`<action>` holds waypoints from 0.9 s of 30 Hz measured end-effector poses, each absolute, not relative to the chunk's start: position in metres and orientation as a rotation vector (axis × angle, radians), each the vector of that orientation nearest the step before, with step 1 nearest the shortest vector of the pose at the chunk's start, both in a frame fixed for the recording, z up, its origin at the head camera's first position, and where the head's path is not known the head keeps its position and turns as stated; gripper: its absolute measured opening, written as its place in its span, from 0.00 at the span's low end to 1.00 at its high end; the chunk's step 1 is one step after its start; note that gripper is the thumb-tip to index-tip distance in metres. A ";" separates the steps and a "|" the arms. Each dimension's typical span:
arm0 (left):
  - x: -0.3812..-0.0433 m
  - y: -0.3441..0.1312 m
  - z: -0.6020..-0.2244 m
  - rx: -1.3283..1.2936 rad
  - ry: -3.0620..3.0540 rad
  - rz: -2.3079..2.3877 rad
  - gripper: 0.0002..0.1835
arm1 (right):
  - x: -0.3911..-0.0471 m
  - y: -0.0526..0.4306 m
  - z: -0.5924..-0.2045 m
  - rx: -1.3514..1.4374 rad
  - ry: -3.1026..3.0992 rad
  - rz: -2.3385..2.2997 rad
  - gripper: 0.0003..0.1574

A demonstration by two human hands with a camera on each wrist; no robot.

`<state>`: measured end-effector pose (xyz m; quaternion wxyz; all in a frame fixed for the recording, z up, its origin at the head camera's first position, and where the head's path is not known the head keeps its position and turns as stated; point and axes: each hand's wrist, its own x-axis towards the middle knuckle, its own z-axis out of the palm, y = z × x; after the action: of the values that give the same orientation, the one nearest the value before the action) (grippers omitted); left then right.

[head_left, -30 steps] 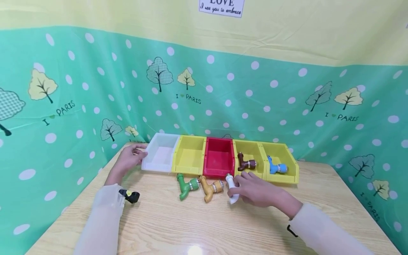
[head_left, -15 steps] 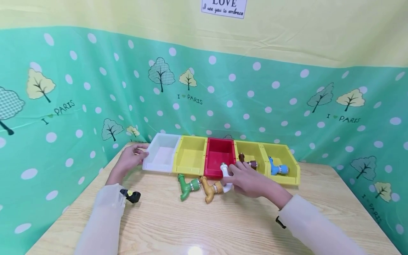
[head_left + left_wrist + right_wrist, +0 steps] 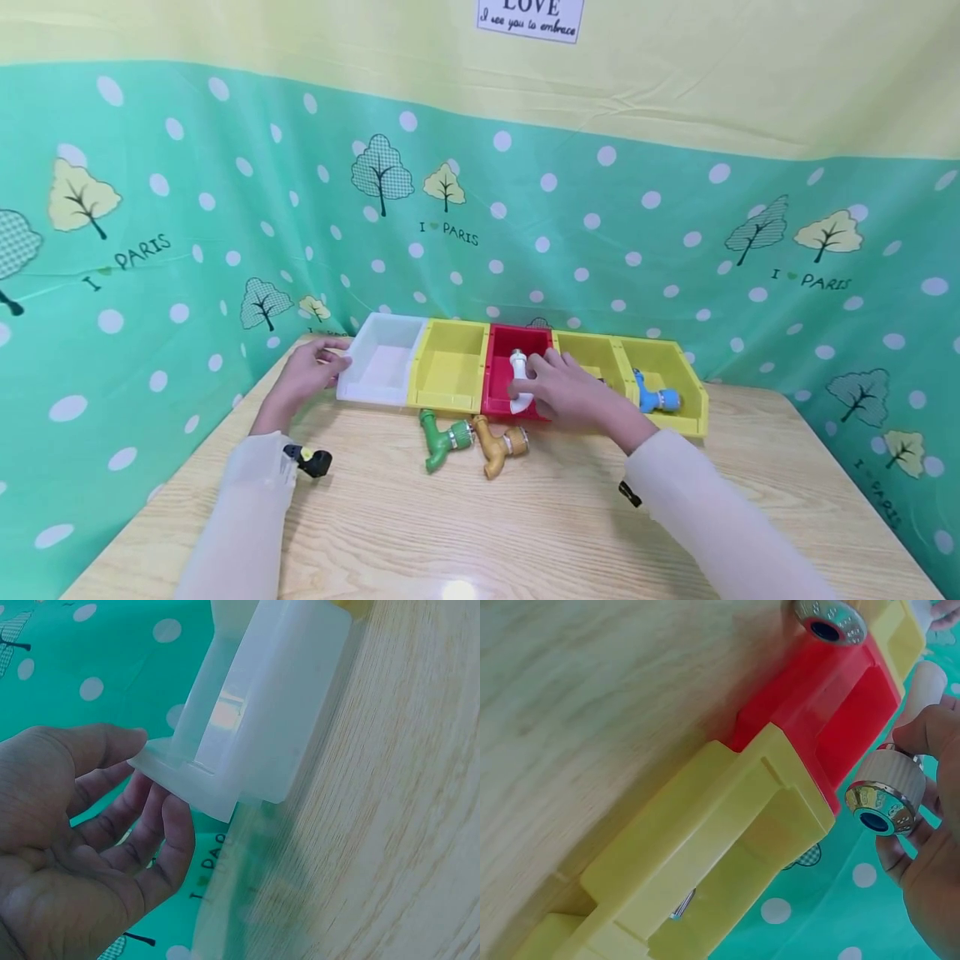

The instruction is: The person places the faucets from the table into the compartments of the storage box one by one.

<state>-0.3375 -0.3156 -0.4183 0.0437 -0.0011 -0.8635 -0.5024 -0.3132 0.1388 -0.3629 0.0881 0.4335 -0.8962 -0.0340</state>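
My right hand [image 3: 566, 390] grips a white faucet [image 3: 519, 367] over the red bin [image 3: 500, 358]. Its metal-ringed knob [image 3: 889, 791] faces the right wrist camera, with my thumb and fingers round the body. On the far left, my left hand [image 3: 306, 372] pinches the side edge of the translucent white bin [image 3: 202, 787] between thumb and curled fingers. A green faucet [image 3: 444, 437] and an orange-brown faucet [image 3: 501, 446] lie on the table in front of the bins.
The bins stand joined in a row: white, yellow [image 3: 450, 367], red, then two more yellow ones. A blue faucet [image 3: 657, 398] lies in the rightmost yellow bin [image 3: 693, 408]. My right hand mostly hides a brown faucet in the bin beside it. A polka-dot curtain [image 3: 450, 275] hangs behind.
My right hand has lifted the white faucet from the table beside the orange-brown one and carried it left and back, over the red bin. The left hand has kept its place.
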 end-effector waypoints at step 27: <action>-0.336 -0.314 -0.416 0.000 -2.643 -1.530 0.23 | -0.360 0.111 -0.371 1.122 -2.831 -0.116 0.26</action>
<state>-0.3358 -0.3143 -0.4158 0.0439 -0.0002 -0.8646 -0.5006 -0.3597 0.1111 -0.3715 0.0469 0.3677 -0.9280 -0.0381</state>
